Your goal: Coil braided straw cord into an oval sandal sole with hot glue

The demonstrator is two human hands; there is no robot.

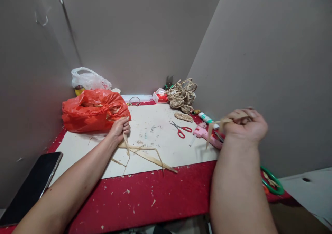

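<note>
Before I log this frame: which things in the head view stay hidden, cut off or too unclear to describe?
- Orange bag: contents wrapped inside, only hints at the opening.
- Right hand: blurred; its closed fingers hide how the pale strip is gripped.
- Green ring: partly behind the right forearm.
- Phone: dark screen, cut by the left edge.
- White bag: contents unreadable behind the orange one.
</note>
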